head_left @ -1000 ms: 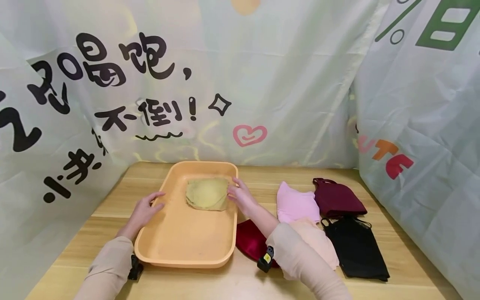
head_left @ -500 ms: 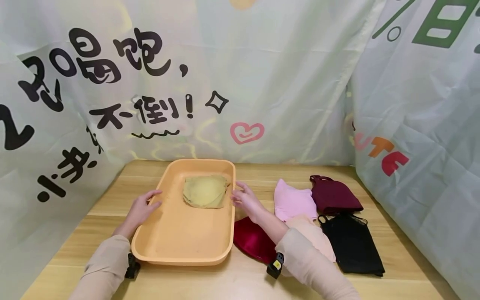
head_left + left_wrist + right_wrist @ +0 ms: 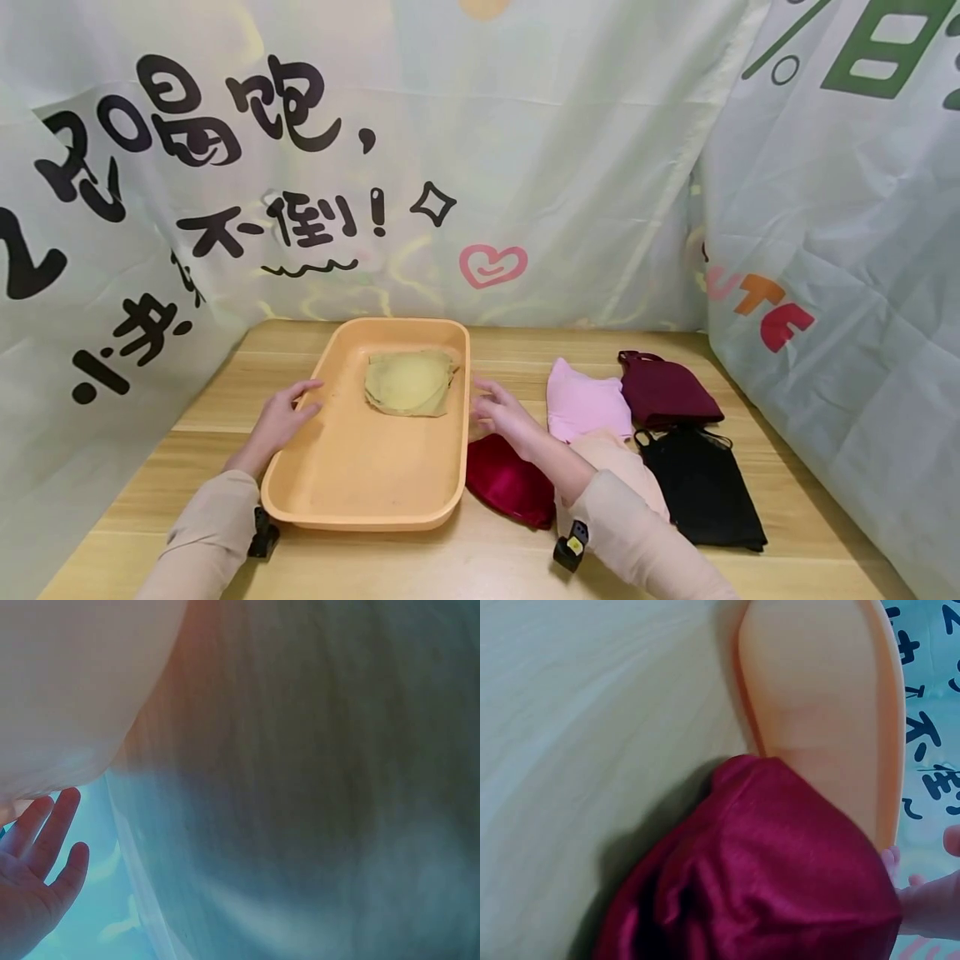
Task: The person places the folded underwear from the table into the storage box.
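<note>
Tray (image 3: pixel 360 471) between left hand (image 3: pixel 277 419) at its rim and right hand (image 3: pixel 512 415) just beside it (2 hands relaxed, unclenched)

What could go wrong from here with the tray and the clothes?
1. The shiny red garment sits right by the side of the tray; if the tray shifts that way, it might crumple the garment.
2. The right sleeve crosses over the peach garment in the head view; a low swing could drag it.
3. The khaki garment lies loose in the tray, so a jolt may slide it.
</note>
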The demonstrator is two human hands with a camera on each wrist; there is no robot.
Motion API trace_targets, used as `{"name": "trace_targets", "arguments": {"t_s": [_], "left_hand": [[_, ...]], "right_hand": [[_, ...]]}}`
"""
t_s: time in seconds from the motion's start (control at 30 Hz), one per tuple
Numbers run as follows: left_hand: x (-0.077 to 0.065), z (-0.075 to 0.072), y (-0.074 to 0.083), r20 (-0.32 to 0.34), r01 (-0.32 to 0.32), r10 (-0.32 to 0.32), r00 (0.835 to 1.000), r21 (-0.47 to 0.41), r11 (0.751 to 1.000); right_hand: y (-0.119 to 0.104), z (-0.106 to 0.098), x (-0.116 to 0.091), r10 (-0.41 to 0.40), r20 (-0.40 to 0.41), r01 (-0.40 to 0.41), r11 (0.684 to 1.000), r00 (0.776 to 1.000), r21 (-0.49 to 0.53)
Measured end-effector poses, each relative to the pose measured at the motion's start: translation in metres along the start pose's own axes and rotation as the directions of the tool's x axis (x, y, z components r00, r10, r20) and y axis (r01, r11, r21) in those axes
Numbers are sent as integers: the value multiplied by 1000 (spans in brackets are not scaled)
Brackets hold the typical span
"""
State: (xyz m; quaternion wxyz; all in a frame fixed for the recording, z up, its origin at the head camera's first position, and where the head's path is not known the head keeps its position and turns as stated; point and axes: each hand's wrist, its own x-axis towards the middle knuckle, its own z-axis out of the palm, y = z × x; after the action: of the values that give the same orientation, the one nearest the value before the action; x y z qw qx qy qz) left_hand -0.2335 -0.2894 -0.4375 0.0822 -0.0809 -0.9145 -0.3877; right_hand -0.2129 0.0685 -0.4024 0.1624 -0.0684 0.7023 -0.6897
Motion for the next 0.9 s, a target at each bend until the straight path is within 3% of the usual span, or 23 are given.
{"name": "trace_targets", "arguments": {"t_s": [0.37,0.67,0.9], "left_hand": [[0,-1,2,9,4,-4,1000,2,1000],[1,-1,1,7,8,-8,1000,-3,1000],[0,-1,1,9,-3,3,1000,-1,1000]], "right_hand": [[11,-18,-6,-25,-8,24,991,1000,-130],[15,-30,-12,-60,-37,47,958,998,-281],[19,-40,-15,-51,14,52,946,999,-321]]}}
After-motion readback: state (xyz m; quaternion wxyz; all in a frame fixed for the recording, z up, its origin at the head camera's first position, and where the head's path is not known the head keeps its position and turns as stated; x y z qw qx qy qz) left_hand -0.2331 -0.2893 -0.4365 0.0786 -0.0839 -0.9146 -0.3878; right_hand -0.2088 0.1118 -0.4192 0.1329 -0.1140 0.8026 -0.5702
